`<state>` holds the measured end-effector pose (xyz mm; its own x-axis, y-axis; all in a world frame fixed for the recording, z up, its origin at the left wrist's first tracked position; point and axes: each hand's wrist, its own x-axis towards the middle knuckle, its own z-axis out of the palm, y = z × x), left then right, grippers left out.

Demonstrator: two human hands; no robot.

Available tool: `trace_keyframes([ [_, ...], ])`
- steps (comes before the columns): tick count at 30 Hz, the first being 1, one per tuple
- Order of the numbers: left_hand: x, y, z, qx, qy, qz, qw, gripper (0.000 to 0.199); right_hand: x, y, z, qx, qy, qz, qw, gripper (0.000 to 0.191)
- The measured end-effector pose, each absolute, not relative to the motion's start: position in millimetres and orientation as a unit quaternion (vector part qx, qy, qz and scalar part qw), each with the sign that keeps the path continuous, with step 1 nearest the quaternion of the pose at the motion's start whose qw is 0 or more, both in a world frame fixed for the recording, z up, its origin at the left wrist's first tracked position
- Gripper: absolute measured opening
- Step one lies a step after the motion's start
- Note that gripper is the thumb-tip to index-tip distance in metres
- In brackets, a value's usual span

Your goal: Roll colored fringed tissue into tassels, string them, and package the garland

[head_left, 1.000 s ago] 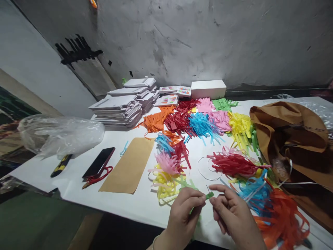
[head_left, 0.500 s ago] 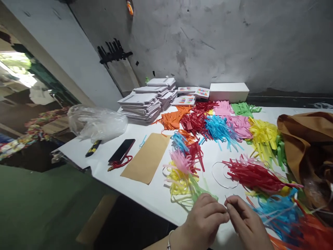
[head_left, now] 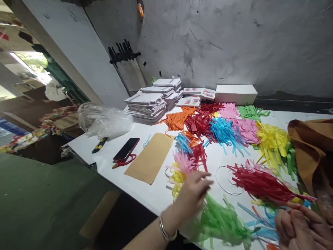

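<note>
My left hand (head_left: 194, 191), with a silver bangle at the wrist, is over the yellow paper tassel (head_left: 177, 178) and the pink tassel (head_left: 183, 161), its fingers spread and slightly blurred. Just right of it a green tassel (head_left: 223, 222) lies near the table's front edge. At the lower right my right hand (head_left: 301, 222) has its fingers pinched together beside blue strips (head_left: 265, 222); what is between them is too small to make out. Above that hand lies a long red tassel (head_left: 262, 180), with a loop of thin white string (head_left: 226, 189) at its left.
Orange (head_left: 177, 121), red, blue (head_left: 223, 130), pink and yellow (head_left: 273, 139) tassels lie farther back. Behind are stacked white packets (head_left: 148, 104) and a white box (head_left: 236, 94). To the left are brown paper (head_left: 151, 158), a phone (head_left: 126, 149), a cutter (head_left: 100, 145) and a plastic bag (head_left: 106, 119). Brown fabric (head_left: 312, 139) is at right.
My hands have separated: the left has moved up and left with its fingers spread, the right has moved far right. The green tassel now lies more in view between them. The view has shifted slightly.
</note>
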<state>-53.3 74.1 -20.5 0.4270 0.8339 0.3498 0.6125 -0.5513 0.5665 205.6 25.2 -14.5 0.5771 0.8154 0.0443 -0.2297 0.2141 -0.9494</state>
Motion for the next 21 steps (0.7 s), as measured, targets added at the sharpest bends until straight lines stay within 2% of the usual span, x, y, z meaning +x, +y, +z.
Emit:
trace_keyframes([
  [1,-63.9,87.4,-19.2,0.840,0.461,0.248,0.142,0.032,201.9,24.1,-15.3,-0.516,-0.275,0.358,0.728,0.041],
  [4,-83.4,119.7,-24.9,0.855,0.466,0.191,0.127,0.017,192.8,19.1,-23.6,-0.557,-0.284,0.367,0.688,0.048],
  [8,-96.8,135.6,-20.9,0.836,0.481,0.226,0.134,0.009,194.5,11.7,-43.8,-0.631,-0.264,0.379,0.623,0.053],
  [13,-148.0,139.8,22.0,0.730,0.610,0.291,0.104,0.034,199.9,10.7,-62.8,-0.641,-0.269,0.393,0.602,0.059],
  [15,-167.6,138.1,31.2,0.702,0.650,0.271,0.105,0.032,199.5,12.7,-65.0,-0.642,-0.282,0.406,0.586,0.058],
  [18,-172.6,131.2,20.4,0.697,0.675,0.199,0.135,0.020,193.6,14.7,-62.1,-0.638,-0.331,0.419,0.555,0.056],
  [21,-151.7,125.1,-9.8,0.695,0.686,0.157,0.148,0.029,179.9,13.0,-54.1,-0.641,-0.408,0.382,0.526,0.052],
])
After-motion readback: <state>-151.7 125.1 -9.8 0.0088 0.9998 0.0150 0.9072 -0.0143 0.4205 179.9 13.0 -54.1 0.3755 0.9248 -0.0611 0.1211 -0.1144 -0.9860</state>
